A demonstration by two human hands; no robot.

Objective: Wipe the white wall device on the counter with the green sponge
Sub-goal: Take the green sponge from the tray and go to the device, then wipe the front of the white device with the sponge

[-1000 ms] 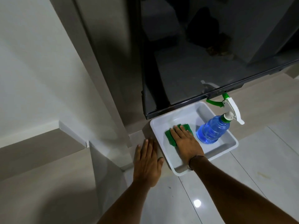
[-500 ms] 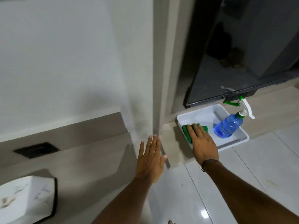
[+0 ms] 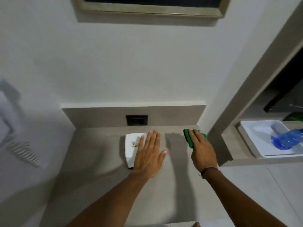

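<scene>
None of the wiping shows as done: the sponge is in hand, but it has not met the device. The grey surface (image 3: 101, 161) fills the middle of the view, with a dark wall socket (image 3: 136, 120) set in its low backsplash. To the right, on a separate ledge, a white tray (image 3: 255, 138) holds a blue bottle (image 3: 287, 140). The white wall device (image 3: 131, 149) lies flat near the back of the surface, just left of centre. The left hand (image 3: 150, 154) rests palm down with fingers spread, covering the device's right edge; whether it presses on it or only hangs above cannot be told. The right hand (image 3: 200, 151) is well apart to the right, its grip curled over the green sponge (image 3: 188, 138), which sticks out beyond the fingertips close to the back corner. By my judgement the fetching is finished and the work proper remains: bring the sponge across to the device, steady it, and rub its face clean.
</scene>
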